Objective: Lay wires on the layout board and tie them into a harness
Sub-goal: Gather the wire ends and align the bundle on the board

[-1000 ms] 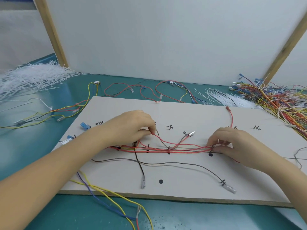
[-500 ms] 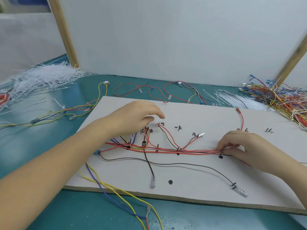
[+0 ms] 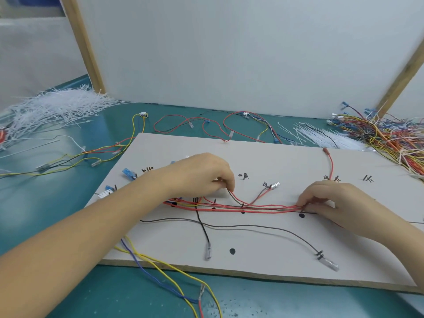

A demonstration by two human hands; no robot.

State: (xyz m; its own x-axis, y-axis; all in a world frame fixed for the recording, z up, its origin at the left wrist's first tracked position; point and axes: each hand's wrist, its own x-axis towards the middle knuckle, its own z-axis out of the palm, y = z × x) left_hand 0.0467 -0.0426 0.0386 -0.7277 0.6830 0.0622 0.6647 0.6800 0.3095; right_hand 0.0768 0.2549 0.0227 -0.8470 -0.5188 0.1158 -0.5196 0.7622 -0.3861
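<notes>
The left hand (image 3: 202, 175), which half a second ago hovered open over the board (image 3: 286, 161), is now down again with fingers curled, pinching the red wire (image 3: 238, 199) near its left end, much as a second ago. The wire's loop sits flatter.

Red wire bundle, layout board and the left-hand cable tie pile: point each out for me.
red wire bundle (image 3: 263, 208), head view, mid-span between the hands
layout board (image 3: 263, 260), head view, bare near surface
cable tie pile (image 3: 52, 109), head view, middle of the heap
</notes>
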